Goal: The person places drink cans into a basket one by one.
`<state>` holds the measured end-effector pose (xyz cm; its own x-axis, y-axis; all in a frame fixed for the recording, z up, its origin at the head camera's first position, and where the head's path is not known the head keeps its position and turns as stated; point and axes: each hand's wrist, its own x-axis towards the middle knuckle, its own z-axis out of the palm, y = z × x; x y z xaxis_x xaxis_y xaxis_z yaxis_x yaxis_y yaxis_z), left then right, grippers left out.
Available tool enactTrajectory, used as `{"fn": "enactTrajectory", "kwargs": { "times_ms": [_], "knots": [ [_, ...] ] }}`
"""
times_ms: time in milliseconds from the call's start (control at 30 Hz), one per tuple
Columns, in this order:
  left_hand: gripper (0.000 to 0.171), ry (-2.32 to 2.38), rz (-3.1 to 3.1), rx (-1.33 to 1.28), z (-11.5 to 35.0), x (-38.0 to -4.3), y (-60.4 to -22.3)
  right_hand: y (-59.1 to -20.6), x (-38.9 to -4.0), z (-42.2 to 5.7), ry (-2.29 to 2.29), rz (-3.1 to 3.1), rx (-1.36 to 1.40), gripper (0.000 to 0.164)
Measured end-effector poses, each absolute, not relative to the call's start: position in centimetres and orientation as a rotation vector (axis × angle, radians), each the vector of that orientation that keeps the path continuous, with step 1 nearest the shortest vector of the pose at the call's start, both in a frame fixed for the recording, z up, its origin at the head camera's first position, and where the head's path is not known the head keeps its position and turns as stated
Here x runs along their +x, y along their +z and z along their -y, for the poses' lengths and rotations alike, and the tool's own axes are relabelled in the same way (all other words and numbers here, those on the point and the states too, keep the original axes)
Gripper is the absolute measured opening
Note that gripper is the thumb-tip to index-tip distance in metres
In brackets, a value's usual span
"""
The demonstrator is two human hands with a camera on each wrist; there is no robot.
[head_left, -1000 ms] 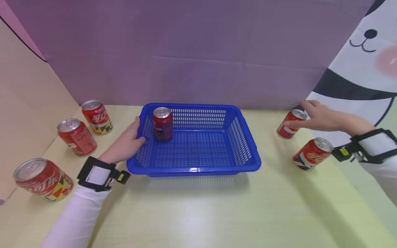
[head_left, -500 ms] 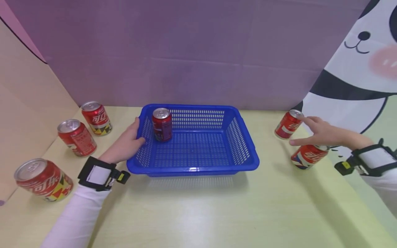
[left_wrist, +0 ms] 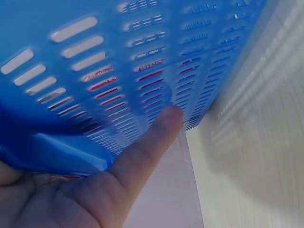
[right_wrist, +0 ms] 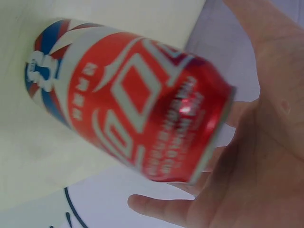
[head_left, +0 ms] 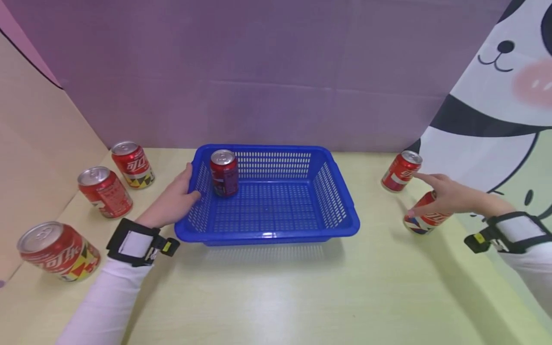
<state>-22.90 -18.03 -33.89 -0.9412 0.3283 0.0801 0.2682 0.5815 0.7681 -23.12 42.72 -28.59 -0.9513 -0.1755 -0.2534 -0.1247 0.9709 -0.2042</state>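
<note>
My left hand (head_left: 174, 199) grips the left rim of a blue plastic basket (head_left: 267, 235), with one finger (left_wrist: 149, 149) extended along the outside of its slotted wall. Inside the basket, at its left end, a red soda can (head_left: 225, 175) stands upright. On the right, my right hand (head_left: 453, 195) is at the nearer of two red soda cans (head_left: 424, 224), covering its top in the head view. The right wrist view shows this can (right_wrist: 137, 99) beside the palm, fingers spread behind it. The farther can (head_left: 401, 172) stands just beyond the fingertips.
Three more red soda cans (head_left: 105, 191) stand in a row along the left side of the light wooden table (head_left: 267, 297). A purple backdrop (head_left: 276, 76) rises behind the basket. A panda-print sheet (head_left: 487, 129) hangs at the right edge.
My right hand has left the farther right-hand can and moved toward me, down over the nearer one. The left hand and the basket have stayed in place.
</note>
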Motion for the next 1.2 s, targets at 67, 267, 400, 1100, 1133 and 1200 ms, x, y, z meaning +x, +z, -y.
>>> {"fn": "enactTrajectory", "kwargs": {
  "times_ms": [67,267,400,1100,1133,1200],
  "knots": [
    [0.071,1.312,-2.738,0.525,18.0,-22.9,-33.9,-29.0,-23.1,-42.9,-0.265,-2.852,-0.223,0.113],
    [0.072,1.314,-2.740,0.528,18.0,-23.0,-33.9,-30.0,-23.1,-43.2,-0.219,-2.934,-0.240,0.124],
    [0.072,1.299,-2.737,0.519,18.0,-23.1,-33.9,-30.0,-23.0,-43.3,-0.201,-2.948,-0.240,0.128],
    [0.070,1.280,-2.698,0.495,18.2,-23.0,-33.9,-29.9,-23.6,-42.9,-0.136,-2.910,-0.322,0.060],
    [0.070,1.279,-2.697,0.493,18.2,-23.0,-33.9,-29.8,-23.5,-42.9,-0.135,-2.907,-0.318,0.055],
    [0.070,1.277,-2.696,0.491,18.1,-23.1,-33.9,-29.7,-23.4,-42.8,-0.128,-2.904,-0.310,0.053]
  ]
}}
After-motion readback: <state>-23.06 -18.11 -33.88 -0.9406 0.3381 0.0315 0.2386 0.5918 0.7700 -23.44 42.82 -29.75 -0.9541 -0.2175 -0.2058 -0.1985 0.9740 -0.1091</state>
